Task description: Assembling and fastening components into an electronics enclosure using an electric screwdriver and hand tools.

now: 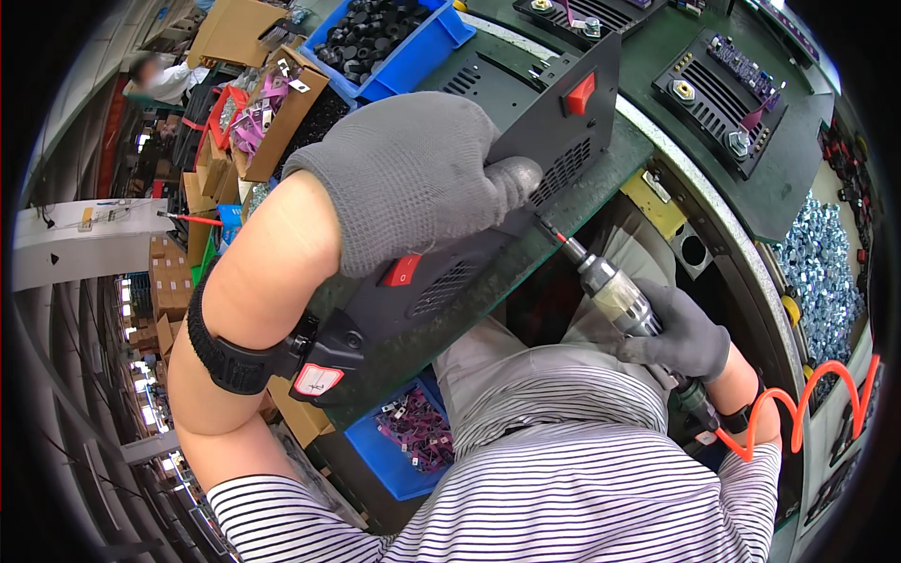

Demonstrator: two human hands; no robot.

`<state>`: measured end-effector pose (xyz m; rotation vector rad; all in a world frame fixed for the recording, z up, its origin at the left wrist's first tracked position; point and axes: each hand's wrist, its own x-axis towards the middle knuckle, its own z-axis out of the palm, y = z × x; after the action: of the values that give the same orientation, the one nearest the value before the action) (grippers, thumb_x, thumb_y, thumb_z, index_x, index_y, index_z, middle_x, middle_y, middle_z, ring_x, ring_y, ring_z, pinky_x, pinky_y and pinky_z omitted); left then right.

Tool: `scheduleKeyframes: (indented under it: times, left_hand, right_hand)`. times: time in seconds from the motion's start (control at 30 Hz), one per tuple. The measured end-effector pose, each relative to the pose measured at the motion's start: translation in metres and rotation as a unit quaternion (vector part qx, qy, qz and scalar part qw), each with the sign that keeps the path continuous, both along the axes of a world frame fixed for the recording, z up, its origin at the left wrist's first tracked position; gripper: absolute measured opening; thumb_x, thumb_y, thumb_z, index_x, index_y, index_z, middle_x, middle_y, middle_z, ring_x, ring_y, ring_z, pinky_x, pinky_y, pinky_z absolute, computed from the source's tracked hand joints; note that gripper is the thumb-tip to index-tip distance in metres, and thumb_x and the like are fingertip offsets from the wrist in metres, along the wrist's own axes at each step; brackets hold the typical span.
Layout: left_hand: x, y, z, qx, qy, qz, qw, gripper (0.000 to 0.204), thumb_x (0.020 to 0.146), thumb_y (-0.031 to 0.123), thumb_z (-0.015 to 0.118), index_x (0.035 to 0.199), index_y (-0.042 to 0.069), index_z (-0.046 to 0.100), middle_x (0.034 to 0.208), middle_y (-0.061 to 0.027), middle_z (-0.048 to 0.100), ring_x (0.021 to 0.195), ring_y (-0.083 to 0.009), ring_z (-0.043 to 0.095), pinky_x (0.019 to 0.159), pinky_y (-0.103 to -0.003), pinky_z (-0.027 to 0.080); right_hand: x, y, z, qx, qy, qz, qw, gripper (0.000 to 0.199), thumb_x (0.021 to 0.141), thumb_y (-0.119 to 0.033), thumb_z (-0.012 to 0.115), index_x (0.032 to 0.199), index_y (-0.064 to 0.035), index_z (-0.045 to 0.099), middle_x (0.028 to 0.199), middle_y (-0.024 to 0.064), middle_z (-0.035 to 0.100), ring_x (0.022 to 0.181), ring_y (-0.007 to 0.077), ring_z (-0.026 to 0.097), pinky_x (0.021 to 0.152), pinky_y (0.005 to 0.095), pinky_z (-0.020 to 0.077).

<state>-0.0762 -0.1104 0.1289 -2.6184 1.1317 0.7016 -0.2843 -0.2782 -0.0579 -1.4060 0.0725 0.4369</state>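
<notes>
A: Where is the work held?
B: The dark metal panel (537, 129), fitted with a red rocker switch (582, 94), is tilted across the upper centre of the frame, over the green surface (627, 150).

A: And the grip on it?
B: The gloved left hand (418, 169) is laid over it, thumb along its face; the fingertips are hidden, so how tightly they are closed cannot be told.

A: The right side?
B: A screwdriver (615, 291) is wrapped firmly by the gloved right hand (683, 330), right of centre. Its bit is pointed at the panel's lower edge; contact cannot be made out. An orange coiled hose (797, 436) is seen at lower right.

A: Farther out?
B: A blue bin (424, 62) is filled with black parts (366, 42) at the top; silver fasteners (817, 272) are heaped at far right.
</notes>
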Motion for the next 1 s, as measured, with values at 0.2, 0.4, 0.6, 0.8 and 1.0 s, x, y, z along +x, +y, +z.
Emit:
scheduleKeyframes:
  times: [0.2,0.4,0.6,0.8,1.0]
  left_hand:
    - [-0.001,0.007,-0.005,-0.066,0.002,-0.01,0.998,0.049,0.093,0.045,0.057,0.083,-0.001,0.07,0.074,-0.0185,0.066,0.074,-0.0361,0.066,0.071,-0.044,0.053]
    - [-0.047,0.053,0.031,-0.406,0.023,0.02,0.913,0.025,0.093,0.02,0.058,0.099,-0.003,0.067,0.083,-0.0106,0.069,0.071,-0.0159,0.064,0.067,-0.03,0.051]
    - [-0.092,0.107,-0.034,-0.354,0.556,0.373,0.653,0.03,0.091,0.006,0.044,0.117,-0.003,0.056,0.101,-0.0085,0.062,0.07,-0.0081,0.055,0.055,-0.024,0.043]
    - [-0.102,0.117,-0.137,-0.344,0.603,0.525,0.492,0.035,0.101,0.013,0.044,0.13,-0.003,0.053,0.08,-0.0031,0.056,0.055,-0.0026,0.037,0.044,-0.016,0.028]
    - [-0.106,0.109,-0.17,-0.488,0.576,0.473,0.454,0.035,0.104,0.019,0.044,0.132,0.0,0.052,0.083,-0.0051,0.059,0.056,-0.0039,0.04,0.044,-0.015,0.031]
  right_hand:
    - [0.017,0.004,-0.001,-0.086,0.002,0.048,0.995,0.05,0.074,-0.023,0.083,0.113,-0.0014,0.059,0.089,0.0063,0.065,0.081,0.0141,0.062,0.074,0.0316,0.05]
    - [-0.006,0.006,0.01,-0.14,-0.049,0.05,0.988,0.062,0.07,-0.028,0.086,0.119,-0.0009,0.058,0.093,0.0119,0.066,0.083,0.0203,0.063,0.078,0.0333,0.0511]
    - [-0.036,-0.002,0.014,-0.111,-0.008,0.028,0.993,0.079,0.066,-0.027,0.087,0.132,0.0019,0.053,0.105,0.013,0.067,0.094,0.0208,0.065,0.089,0.0332,0.0509]
    - [-0.044,0.001,0.013,-0.091,-0.035,0.029,0.995,0.081,0.067,-0.029,0.088,0.132,0.0037,0.052,0.103,0.0115,0.067,0.091,0.0178,0.063,0.087,0.0321,0.0507]
    - [-0.046,0.003,0.019,-0.099,-0.005,0.048,0.994,0.082,0.066,-0.029,0.089,0.131,0.0035,0.052,0.099,0.0089,0.066,0.086,0.016,0.062,0.082,0.0303,0.0508]
